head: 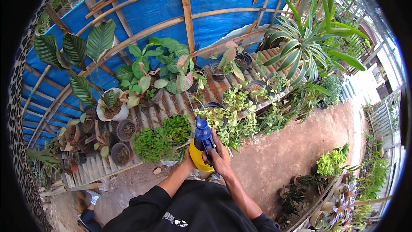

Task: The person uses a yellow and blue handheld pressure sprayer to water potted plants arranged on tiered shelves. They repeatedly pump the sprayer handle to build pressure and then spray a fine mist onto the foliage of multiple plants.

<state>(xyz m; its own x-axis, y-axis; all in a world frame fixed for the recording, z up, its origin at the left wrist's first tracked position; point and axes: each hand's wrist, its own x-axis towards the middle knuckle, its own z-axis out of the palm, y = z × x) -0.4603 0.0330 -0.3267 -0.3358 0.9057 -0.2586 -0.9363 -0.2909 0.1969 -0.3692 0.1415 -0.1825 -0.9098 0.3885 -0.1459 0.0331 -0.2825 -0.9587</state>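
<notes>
A yellow pump sprayer (195, 154) with a blue top is held upright in front of my body, its nozzle towards the potted plants. My right hand (219, 156) grips its blue handle. Against the left side of the yellow bottle lies my left hand (188, 160), its fingers partly hidden by it. Beyond the nozzle is a trailing variegated plant (236, 103) in dark pots. Bushy green foliage (162, 138) stands left of the sprayer. Further back, pink-and-green leaves (185, 74) rise from the bench.
A corrugated bench (169, 103) carries several pots, including a white pot (112, 112). Behind it, a blue tarpaulin (154, 3) hangs on a wood and bamboo frame. More plants (331, 161) stand at lower right. Another person's foot (93, 196) shows at lower left.
</notes>
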